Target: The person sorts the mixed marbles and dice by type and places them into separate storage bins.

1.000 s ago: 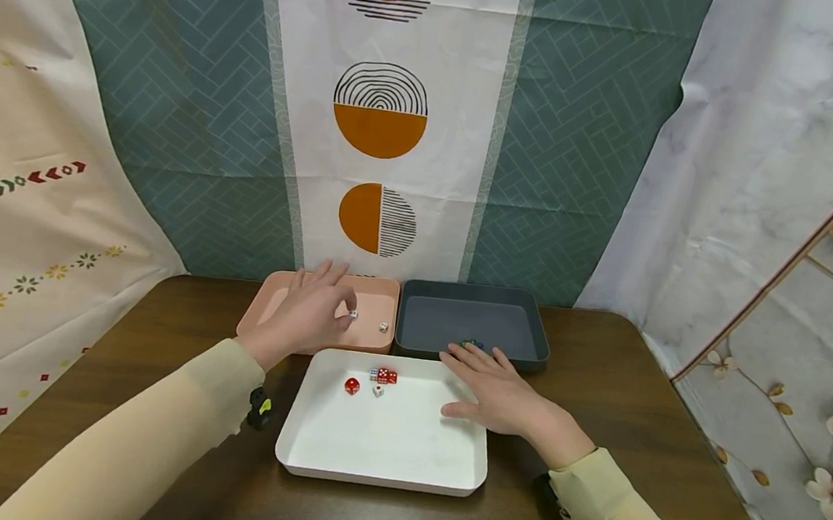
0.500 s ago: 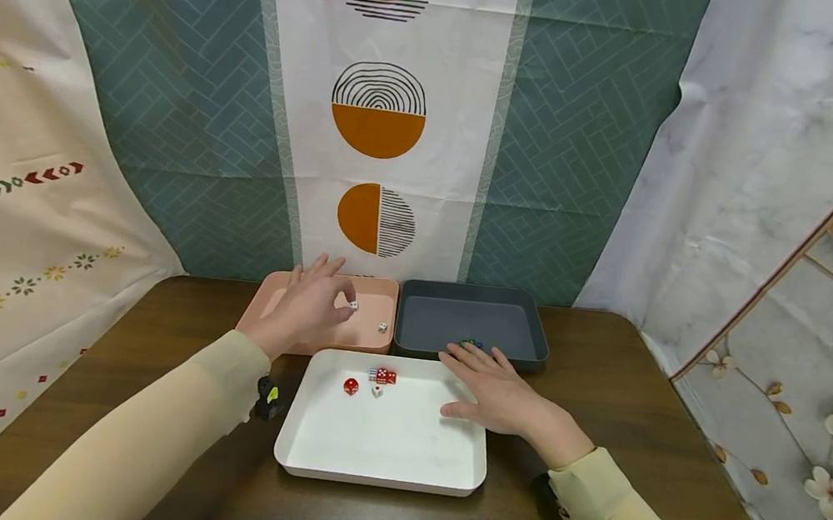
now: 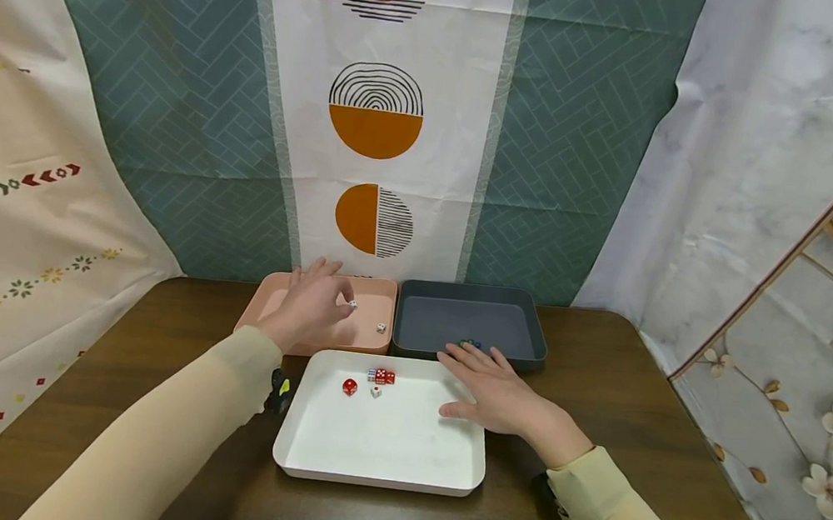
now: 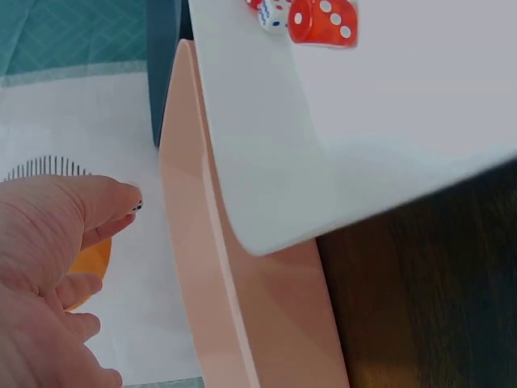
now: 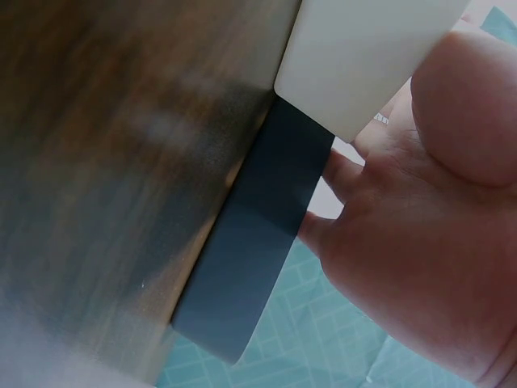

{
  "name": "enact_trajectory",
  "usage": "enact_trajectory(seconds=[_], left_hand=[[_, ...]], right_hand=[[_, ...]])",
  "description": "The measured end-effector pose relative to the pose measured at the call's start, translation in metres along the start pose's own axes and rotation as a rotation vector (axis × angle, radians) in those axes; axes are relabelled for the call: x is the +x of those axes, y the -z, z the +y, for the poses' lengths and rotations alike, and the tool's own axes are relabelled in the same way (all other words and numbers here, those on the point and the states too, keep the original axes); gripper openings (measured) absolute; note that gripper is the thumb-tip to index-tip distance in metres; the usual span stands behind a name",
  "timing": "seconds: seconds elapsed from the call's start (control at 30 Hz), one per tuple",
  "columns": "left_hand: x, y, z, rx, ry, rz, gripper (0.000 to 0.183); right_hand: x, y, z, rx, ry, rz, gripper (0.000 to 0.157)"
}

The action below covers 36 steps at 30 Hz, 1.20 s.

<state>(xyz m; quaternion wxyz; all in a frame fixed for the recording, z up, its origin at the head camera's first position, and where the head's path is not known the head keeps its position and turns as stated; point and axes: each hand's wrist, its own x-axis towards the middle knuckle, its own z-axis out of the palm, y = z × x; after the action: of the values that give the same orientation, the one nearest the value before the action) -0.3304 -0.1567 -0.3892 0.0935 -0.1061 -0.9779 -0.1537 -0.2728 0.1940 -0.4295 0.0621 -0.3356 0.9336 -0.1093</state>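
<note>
In the head view my left hand [image 3: 310,308] is over the pink tray [image 3: 254,309]. Its thumb and index finger pinch a small white die [image 4: 137,206], mostly covered by the fingertips in the left wrist view. Another white die [image 3: 381,328] lies in the pink tray's right part. My right hand [image 3: 494,393], fingers spread and fairly straight, lies across the right edge of the white tray [image 3: 391,450], fingertips by the dark tray's front wall. Toward the white tray's back are a red die [image 3: 349,387], a white die [image 3: 375,391] and a small cluster of red and pale dice [image 3: 381,376].
The dark blue-grey tray [image 3: 442,304] stands right of the pink one, with several small green and blue pieces [image 3: 470,344] near its front, partly behind my right fingers. All trays stand on a brown wooden table [image 3: 587,368]. Patterned cloths hang behind and at both sides.
My left hand has risen slightly from the pink tray with the white die between its fingertips, and its forearm has shifted right. The right hand stays in place.
</note>
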Motion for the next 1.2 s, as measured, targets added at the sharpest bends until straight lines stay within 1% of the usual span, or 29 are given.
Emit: enact_trajectory(seconds=[0.23,0.4,0.6,0.73,0.87,1.03,1.2], left_hand=[[0.005,-0.010,0.005,-0.002,-0.008,-0.021,0.011],[0.008,-0.014,0.009,0.027,-0.012,-0.035,0.011],[0.013,-0.020,0.007,0.074,0.016,-0.075,0.010],[0.016,-0.024,0.005,0.081,0.028,-0.082,0.008],[0.018,-0.026,0.006,0.082,0.036,-0.091,0.007],[0.020,-0.026,0.013,0.075,0.050,-0.111,0.008],[0.021,-0.027,0.020,0.086,0.038,-0.112,0.007]], right_hand=[[0.000,-0.001,0.000,0.007,-0.001,-0.004,0.088],[0.001,-0.001,-0.001,0.001,-0.007,-0.005,0.089],[0.001,-0.001,-0.003,0.012,0.001,-0.008,0.088],[0.002,-0.001,-0.003,0.004,0.002,-0.005,0.088],[0.002,-0.001,-0.002,-0.003,-0.002,-0.005,0.088],[0.001,-0.002,0.000,-0.004,0.000,-0.001,0.088],[0.001,-0.001,0.001,0.002,0.005,0.003,0.088]])
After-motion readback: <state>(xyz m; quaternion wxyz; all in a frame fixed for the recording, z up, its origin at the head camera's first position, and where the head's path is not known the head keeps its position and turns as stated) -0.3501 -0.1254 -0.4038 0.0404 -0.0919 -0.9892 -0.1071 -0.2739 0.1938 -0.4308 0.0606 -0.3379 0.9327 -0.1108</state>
